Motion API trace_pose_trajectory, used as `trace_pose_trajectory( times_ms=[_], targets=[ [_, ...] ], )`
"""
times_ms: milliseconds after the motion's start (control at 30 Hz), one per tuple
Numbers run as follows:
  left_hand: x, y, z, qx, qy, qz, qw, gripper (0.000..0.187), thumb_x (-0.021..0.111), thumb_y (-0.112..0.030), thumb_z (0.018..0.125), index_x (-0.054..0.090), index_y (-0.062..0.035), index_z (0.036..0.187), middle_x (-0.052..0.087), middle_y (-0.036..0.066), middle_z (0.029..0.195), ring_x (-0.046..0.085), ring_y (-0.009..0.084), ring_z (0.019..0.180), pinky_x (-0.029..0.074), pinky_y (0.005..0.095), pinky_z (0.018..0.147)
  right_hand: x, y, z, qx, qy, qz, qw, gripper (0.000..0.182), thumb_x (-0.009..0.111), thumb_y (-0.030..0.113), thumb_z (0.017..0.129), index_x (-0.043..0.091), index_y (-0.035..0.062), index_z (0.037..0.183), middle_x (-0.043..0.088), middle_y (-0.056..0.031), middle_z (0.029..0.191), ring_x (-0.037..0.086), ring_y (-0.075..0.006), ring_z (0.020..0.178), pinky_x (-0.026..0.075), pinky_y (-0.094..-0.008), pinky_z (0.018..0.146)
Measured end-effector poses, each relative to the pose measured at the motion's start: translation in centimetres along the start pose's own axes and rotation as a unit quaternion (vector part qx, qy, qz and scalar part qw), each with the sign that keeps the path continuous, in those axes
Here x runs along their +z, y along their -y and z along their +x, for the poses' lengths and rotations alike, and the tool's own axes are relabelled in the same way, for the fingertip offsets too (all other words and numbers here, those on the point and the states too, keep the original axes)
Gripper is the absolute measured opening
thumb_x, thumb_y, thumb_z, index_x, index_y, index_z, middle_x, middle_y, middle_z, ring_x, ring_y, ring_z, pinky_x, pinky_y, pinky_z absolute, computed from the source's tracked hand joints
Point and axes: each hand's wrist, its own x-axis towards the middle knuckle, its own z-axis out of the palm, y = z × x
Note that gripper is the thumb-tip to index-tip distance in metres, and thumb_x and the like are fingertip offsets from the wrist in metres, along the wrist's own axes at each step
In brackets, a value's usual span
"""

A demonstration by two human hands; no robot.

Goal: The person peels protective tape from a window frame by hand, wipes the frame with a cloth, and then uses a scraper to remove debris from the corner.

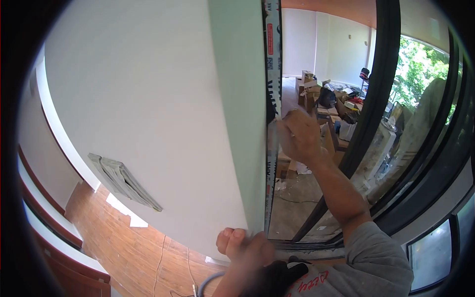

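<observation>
At the lower middle, my left hand is against the bottom of the pale green wall end. Its fingers are curled and partly smeared by motion; what they hold, if anything, is hidden. My right hand is raised at the window frame's edge, fingers closed at the printed protective film on the upright. Slight blur hides what is in its grip. A dark patch shows on the film's edge just left of those fingers.
A white wall panel fills the left, with a grey plate on it. Cables and a white sheet lie on the wooden floor. Beyond the dark-framed glass, cardboard boxes and clutter crowd another room.
</observation>
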Motion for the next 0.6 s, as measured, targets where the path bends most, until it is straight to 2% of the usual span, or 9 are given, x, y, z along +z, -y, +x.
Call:
trace_pose_trajectory(
  times_ms=[133,200,233,300,333,400,433,500,600],
  targets=[
    [0.1,0.0,-0.4,0.0,-0.009,0.009,1.0,0.013,0.055,-0.019,0.074,0.061,-0.0173,0.086,0.038,0.014,0.133,0.032,0.0349,0.124,0.031,0.0427,0.1,0.3,0.8,0.3,0.016,-0.026,-0.041,0.999,0.011,0.062,-0.005,0.078,0.054,0.0004,0.074,0.049,-0.01,0.069,0.05,-0.0245,0.056,0.039,-0.0362,0.049],
    [-0.1,-0.3,-0.2,-0.002,0.0,0.0,1.0,0.013,0.056,-0.019,0.073,0.061,-0.0173,0.085,0.038,0.015,0.133,0.032,0.0348,0.124,0.031,0.0427,0.1,0.8,2.3,0.5,0.084,-0.101,-0.042,0.991,0.005,0.06,-0.004,0.08,0.056,-0.002,0.079,0.056,-0.0131,0.075,0.055,-0.0255,0.061,0.042,-0.0344,0.051],
    [-0.2,-0.3,0.1,-0.007,0.0,0.002,1.0,0.013,0.056,-0.017,0.073,0.061,-0.0173,0.085,0.038,0.015,0.133,0.032,0.0349,0.124,0.032,0.043,0.1,1.1,2.7,0.6,0.085,-0.102,-0.046,0.99,0.005,0.06,-0.004,0.08,0.056,-0.002,0.079,0.056,-0.0131,0.075,0.055,-0.0255,0.061,0.042,-0.0344,0.051],
    [-0.4,-0.2,0.3,-0.006,0.005,-0.001,1.0,0.013,0.057,-0.015,0.072,0.062,-0.0172,0.084,0.038,0.015,0.133,0.032,0.0349,0.124,0.032,0.0433,0.1,1.7,3.5,0.4,0.177,-0.103,-0.025,0.979,0.002,0.06,-0.003,0.082,0.058,-0.0034,0.082,0.059,-0.0146,0.078,0.059,-0.026,0.065,0.044,-0.0315,0.054],
    [-0.3,0.0,0.3,0.0,0.001,-0.002,1.0,0.015,0.057,-0.013,0.07,0.062,-0.0167,0.083,0.038,0.015,0.133,0.032,0.0353,0.124,0.033,0.0437,0.1,1.8,3.8,0.4,0.178,-0.106,-0.029,0.978,0.002,0.06,-0.003,0.082,0.058,-0.0034,0.082,0.059,-0.0146,0.078,0.059,-0.026,0.065,0.044,-0.0315,0.054],
    [0.0,0.2,0.4,0.006,-0.008,-0.004,1.0,0.016,0.056,-0.01,0.069,0.062,-0.0162,0.083,0.038,0.016,0.132,0.032,0.0357,0.125,0.034,0.0442,0.1,1.8,4.2,0.8,0.248,-0.117,0.02,0.961,0.005,0.059,-0.001,0.084,0.056,-0.0045,0.082,0.059,-0.0162,0.074,0.059,-0.0254,0.061,0.045,-0.0321,0.055],
    [0.1,0.2,0.5,0.004,-0.019,-0.021,1.0,0.017,0.056,-0.009,0.069,0.063,-0.0154,0.082,0.04,0.016,0.132,0.033,0.0362,0.124,0.036,0.0444,0.099,1.6,4.6,1.1,0.245,-0.118,0.017,0.962,0.005,0.059,-0.001,0.084,0.056,-0.0045,0.082,0.059,-0.0162,0.074,0.059,-0.0254,0.061,0.045,-0.0321,0.055],
    [0.5,0.1,0.6,0.0,-0.031,-0.041,0.999,0.018,0.055,-0.007,0.068,0.063,-0.0145,0.082,0.041,0.017,0.131,0.035,0.0368,0.123,0.037,0.0446,0.098,0.9,5.4,1.6,0.432,-0.034,0.16,0.887,0.01,0.055,0.0,0.086,0.053,-0.0044,0.076,0.06,-0.016,0.069,0.058,-0.0224,0.056,0.045,-0.0329,0.054],
    [1.0,0.3,0.8,-0.006,-0.056,-0.059,0.997,0.018,0.054,-0.005,0.068,0.063,-0.0117,0.082,0.046,0.018,0.128,0.038,0.0373,0.12,0.039,0.0442,0.096,0.5,4.2,2.0,0.434,-0.041,0.214,0.874,0.017,0.05,0.002,0.087,0.049,-0.0034,0.071,0.06,-0.016,0.066,0.057,-0.0193,0.055,0.045,-0.0338,0.053]
  ],
)
